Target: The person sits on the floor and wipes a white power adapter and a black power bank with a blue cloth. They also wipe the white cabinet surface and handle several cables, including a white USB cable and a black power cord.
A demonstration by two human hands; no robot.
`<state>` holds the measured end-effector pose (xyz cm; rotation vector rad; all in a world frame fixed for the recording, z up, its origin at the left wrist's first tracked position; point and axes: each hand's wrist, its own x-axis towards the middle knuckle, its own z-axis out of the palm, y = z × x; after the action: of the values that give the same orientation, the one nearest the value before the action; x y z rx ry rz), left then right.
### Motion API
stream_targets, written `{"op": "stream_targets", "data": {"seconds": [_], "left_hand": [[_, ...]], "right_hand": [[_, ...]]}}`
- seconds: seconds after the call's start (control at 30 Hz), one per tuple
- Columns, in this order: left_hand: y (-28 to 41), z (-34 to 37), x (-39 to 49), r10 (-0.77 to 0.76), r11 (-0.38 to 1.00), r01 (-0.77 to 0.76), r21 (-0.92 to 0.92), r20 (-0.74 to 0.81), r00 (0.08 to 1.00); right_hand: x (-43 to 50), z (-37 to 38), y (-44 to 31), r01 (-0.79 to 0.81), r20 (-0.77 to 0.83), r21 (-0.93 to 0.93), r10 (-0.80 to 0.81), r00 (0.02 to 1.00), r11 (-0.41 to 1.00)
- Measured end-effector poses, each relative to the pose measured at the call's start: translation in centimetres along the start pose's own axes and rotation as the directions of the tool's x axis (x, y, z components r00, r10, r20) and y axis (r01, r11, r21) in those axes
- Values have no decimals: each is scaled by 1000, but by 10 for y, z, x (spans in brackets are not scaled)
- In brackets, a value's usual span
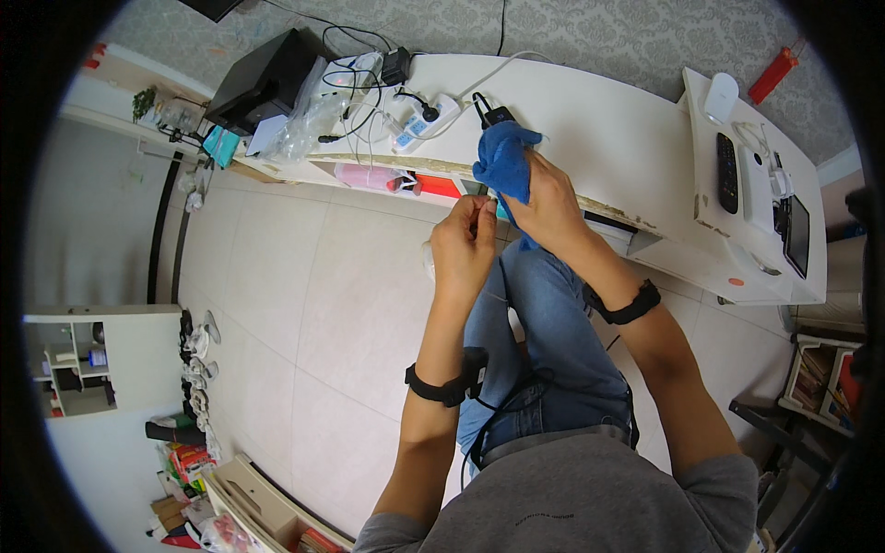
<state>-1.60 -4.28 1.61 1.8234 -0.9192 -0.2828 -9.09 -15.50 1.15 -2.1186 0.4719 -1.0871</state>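
My right hand point(550, 197) grips a blue cloth point(503, 155) that hangs in folds above the front edge of the white cabinet point(594, 131). Close on its left, my left hand point(470, 225) pinches a small pale thing between thumb and fingertips; what it is cannot be made out. Part of the cloth hangs down near my knees. Just behind the cloth, a black plug-in adapter point(496, 116) with a cable lies on the cabinet top. A white power strip point(427, 124) with a black plug in it is further left.
A black box-shaped device point(266, 83), clear plastic bags point(297, 131) and tangled cables stand at the left end. On the right raised part lie a black remote control point(727, 173) and a tablet point(797, 235). The cabinet's front edge point(615, 213) is chipped. Shoes point(197, 352) line the floor at far left.
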Motion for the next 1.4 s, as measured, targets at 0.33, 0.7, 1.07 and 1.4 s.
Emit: {"op": "stream_targets", "data": {"seconds": [0.33, 0.7, 1.07, 1.4], "left_hand": [[-6, 0, -1, -162, 909, 165, -382, 38, 986], [8, -8, 2, -296, 576, 380, -724, 248, 922], [9, -3, 4, -360, 213, 438, -873, 347, 866], [6, -4, 3, -353, 108, 407, -907, 348, 868]], "right_hand": [[14, -17, 11, -230, -66, 75, 235, 970, 970], [-2, -36, -7, -334, 130, 215, 312, 941, 918], [-9, -19, -23, -101, -83, 163, 116, 990, 981], [-6, -15, -20, 44, -81, 112, -35, 996, 993]]}}
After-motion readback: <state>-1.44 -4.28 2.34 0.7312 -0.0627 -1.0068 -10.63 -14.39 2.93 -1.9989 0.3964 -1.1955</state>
